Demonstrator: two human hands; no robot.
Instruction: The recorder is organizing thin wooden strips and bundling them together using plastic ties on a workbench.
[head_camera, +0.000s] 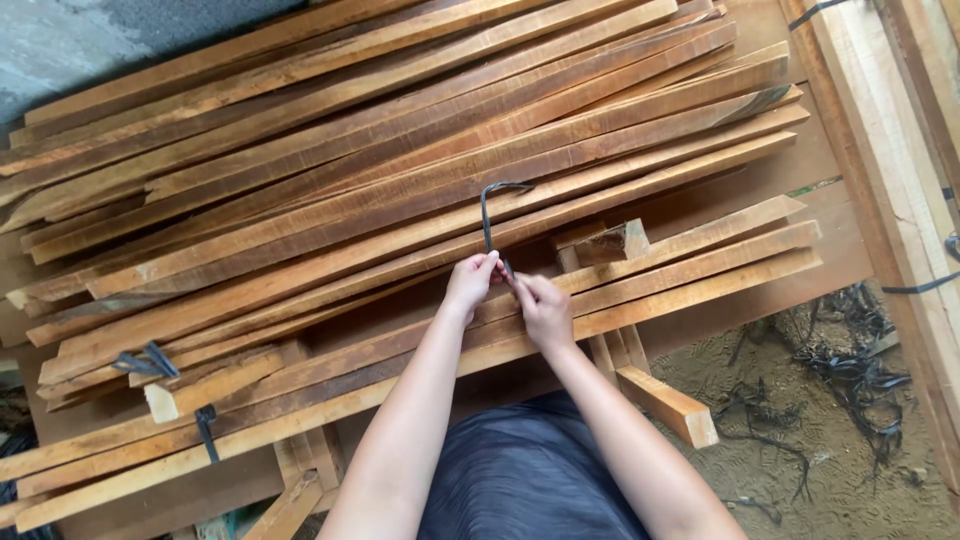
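A big stack of long brown wooden slats (400, 170) lies slantwise in front of me. A stiff black plastic strap (488, 215) sticks up from the slats in a bent loop. My left hand (470, 282) pinches the strap's lower end. Right beside it, my right hand (543, 310) pinches the same strap end, fingertips touching those of the left hand. Both hands hover over the nearest slats (660, 275) at the stack's front edge.
Two more black strap pieces (150, 362) lie on the slats at lower left. A short wood offcut (612, 242) rests near my hands. Pale planks (890, 170) run along the right. Cut black straps (850, 385) litter the sandy ground at lower right.
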